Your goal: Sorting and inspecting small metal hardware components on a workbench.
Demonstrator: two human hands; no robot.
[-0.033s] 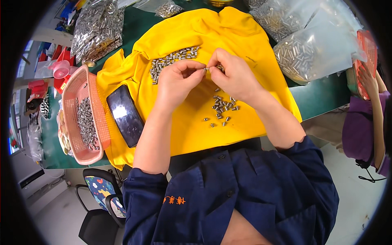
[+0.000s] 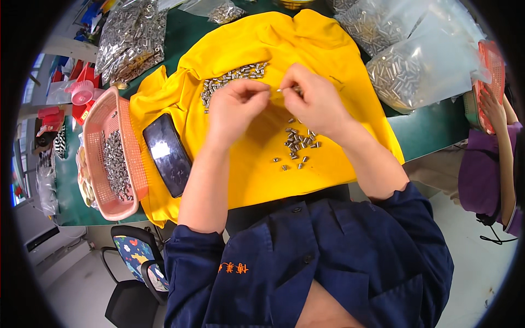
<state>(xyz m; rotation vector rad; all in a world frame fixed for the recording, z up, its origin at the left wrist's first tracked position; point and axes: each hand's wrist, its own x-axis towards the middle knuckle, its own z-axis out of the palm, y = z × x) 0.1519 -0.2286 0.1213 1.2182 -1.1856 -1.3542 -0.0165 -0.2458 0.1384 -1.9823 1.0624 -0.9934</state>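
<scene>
Over the yellow cloth [image 2: 246,180], my two hands face each other with a narrow gap between the fingertips. My right hand [image 2: 314,101] is closed, pinching a small metal piece [image 2: 279,90] whose bright tip shows at the fingertips. More metal pieces [image 2: 297,90] show under its curled fingers. My left hand [image 2: 238,112] is closed in a pinch; what it holds, if anything, is hidden. Behind the left hand lies a spread of short silvery metal cylinders [image 2: 249,71]. A smaller loose group of metal cylinders [image 2: 298,141] rests below the right hand.
A pink basket [image 2: 90,147] of small metal parts stands left, beside a black phone [image 2: 167,156]. Clear bags of metal parts [image 2: 131,41] [image 2: 396,74] lie at the far left and right. At the right edge, another person's hand [image 2: 492,109] touches a red basket [image 2: 495,71].
My left hand has drawn slightly left, away from the right fingertips, which it met before. My right hand has hardly moved. The metal cylinders on the cloth look the same.
</scene>
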